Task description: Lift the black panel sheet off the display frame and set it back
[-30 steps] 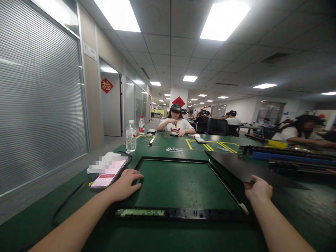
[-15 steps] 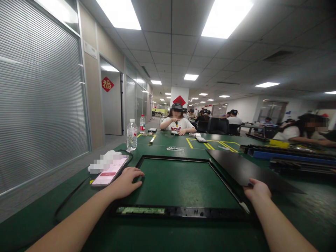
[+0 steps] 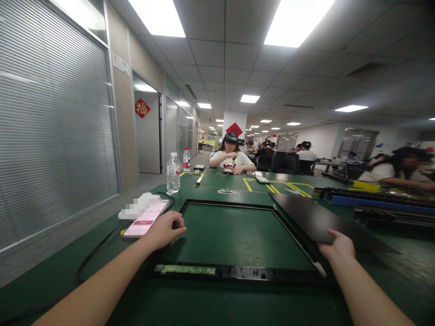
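Observation:
A black rectangular frame (image 3: 234, 273) lies flat on the green table (image 3: 238, 235), with a green circuit strip (image 3: 185, 269) along its near edge. My left hand (image 3: 165, 230) rests on the frame's left side, fingers curled over the bar. My right hand (image 3: 338, 246) grips the near corner of a thin black panel (image 3: 316, 219), which is tilted up beside the frame's right edge.
A phone (image 3: 146, 218) with a pink screen lies left of the frame, beside a black cable (image 3: 98, 246). Two water bottles (image 3: 173, 173) stand further back. Stacked black and blue trays (image 3: 377, 203) sit at the right. Other people work at tables beyond.
The view has shifted slightly right and up. Both hands stay in place on the frame and panel; the panel's near corner has barely moved.

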The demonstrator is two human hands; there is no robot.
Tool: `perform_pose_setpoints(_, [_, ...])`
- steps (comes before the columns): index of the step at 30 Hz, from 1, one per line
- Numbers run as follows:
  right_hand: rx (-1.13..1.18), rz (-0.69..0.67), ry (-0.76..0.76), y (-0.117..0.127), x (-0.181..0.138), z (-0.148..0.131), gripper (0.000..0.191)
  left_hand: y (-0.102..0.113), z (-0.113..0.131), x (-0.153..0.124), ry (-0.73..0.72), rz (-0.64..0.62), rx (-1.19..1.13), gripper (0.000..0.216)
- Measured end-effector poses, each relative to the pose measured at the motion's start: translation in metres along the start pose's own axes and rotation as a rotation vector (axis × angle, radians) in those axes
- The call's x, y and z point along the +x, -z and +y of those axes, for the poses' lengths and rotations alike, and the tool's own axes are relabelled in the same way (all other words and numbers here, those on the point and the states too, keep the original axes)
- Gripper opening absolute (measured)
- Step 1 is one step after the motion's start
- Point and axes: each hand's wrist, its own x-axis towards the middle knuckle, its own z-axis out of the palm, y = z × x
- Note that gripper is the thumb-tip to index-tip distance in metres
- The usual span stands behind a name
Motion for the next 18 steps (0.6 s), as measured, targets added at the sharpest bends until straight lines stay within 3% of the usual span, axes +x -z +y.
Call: perform_pose_setpoints(18, [0.036,-0.025,-0.003,-0.004,-0.032,-0.001,0.027,0.007,0.011,-0.002,0.088,-0.002,-0.126,0.027])
